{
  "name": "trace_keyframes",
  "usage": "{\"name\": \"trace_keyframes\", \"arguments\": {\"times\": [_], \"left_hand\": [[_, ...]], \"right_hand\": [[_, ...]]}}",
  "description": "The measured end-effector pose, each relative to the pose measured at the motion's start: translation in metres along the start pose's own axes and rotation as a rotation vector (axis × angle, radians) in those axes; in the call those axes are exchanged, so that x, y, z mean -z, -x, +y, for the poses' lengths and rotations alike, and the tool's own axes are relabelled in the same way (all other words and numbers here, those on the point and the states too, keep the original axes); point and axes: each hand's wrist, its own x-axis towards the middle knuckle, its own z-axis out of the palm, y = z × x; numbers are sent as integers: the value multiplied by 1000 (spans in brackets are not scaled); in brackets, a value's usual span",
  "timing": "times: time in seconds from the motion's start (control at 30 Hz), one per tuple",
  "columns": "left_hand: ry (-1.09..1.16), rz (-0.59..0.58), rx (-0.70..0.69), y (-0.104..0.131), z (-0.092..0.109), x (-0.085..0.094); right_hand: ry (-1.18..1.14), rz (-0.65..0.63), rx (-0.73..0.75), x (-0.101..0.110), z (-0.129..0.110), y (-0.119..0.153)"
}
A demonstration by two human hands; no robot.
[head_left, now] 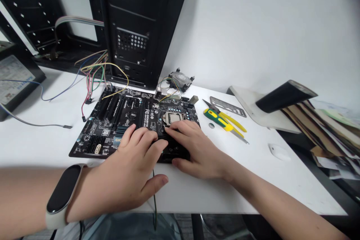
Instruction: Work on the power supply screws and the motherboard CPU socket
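Observation:
A black Gigabyte motherboard (132, 114) lies flat on the white desk, with a processor (172, 118) in its socket. My left hand (137, 157) rests over its near edge, fingers bent and apart, fingertips by the blue heatsink (119, 135), thumb off the board. Beside it, my right hand (197, 150) leans on the near right part, just below the processor. Its fingers stretch over the dark memory-slot area, and its thumb is at the board's front edge. Neither hand visibly holds a loose part; what lies under the fingertips is hidden.
Behind stands a black computer case (135, 18) with loose coloured wires (95, 71). At left is a power supply (17, 78). A cooling fan (180, 80) sits behind the board. Right of it lie pliers (233, 120), a yellow-green utility knife (219, 119), a metal I/O plate (228, 106) and a mouse (279, 152).

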Motion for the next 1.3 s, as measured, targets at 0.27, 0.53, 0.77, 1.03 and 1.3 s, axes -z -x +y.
{"name": "trace_keyframes", "arguments": {"times": [0.27, 0.53, 0.77, 1.03, 1.3], "left_hand": [[23, 0, -9, 0, 0, 0], [-6, -1, 5, 1, -2, 1], [19, -20, 49, 0, -2, 3], [-43, 27, 11, 4, -4, -1], [97, 105, -36, 10, -13, 1]], "right_hand": [[113, 26, -25, -6, -8, -2], [235, 48, -50, -12, -10, 1], [117, 100, 11, 8, 2, 5], [127, -23, -58, 32, 36, -30], [233, -134, -55, 33, 35, -50]]}}
